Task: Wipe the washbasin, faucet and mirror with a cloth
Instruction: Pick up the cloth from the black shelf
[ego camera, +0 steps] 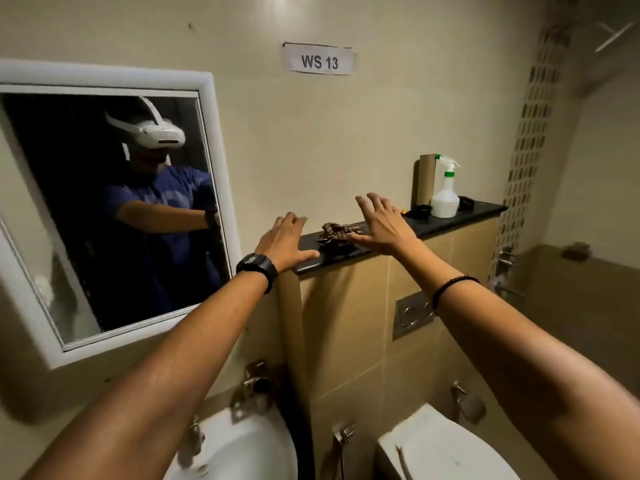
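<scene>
Both our hands reach toward the dark stone ledge [450,220] above the tiled cistern wall. The left hand [285,242] is spread, fingers extended, thumb lying along the ledge's near-left corner; it holds nothing. The right hand [381,225] is also spread, fingers splayed upward, with its thumb side touching or just over the cloth [337,235]; we cannot tell whether it presses down. The cloth, dark and patterned, lies crumpled at the left end of the ledge, between our two hands and close to the front edge. Nothing is gripped yet.

Risks, as we judge them: the cloth sits near the front edge, so a sweeping grab could push it off toward the toilet [443,448] below. Toward the right end of the ledge stand a white spray bottle [445,199], a cardboard tube [426,180] behind it and small dark items beside it; they are well apart from the cloth, but a wide right-arm swing could topple them.

Surface: the ledge is glossy and narrow and looks slippery. Room: beige tiled walls, dim lighting, a paper label [318,61] reading "WS 13". The mirror [104,216], white-framed, hangs left of the ledge. The washbasin [242,445] lies below at the bottom edge, with the faucet [256,379] on the wall above it. We judge none of the three wiped yet.
</scene>
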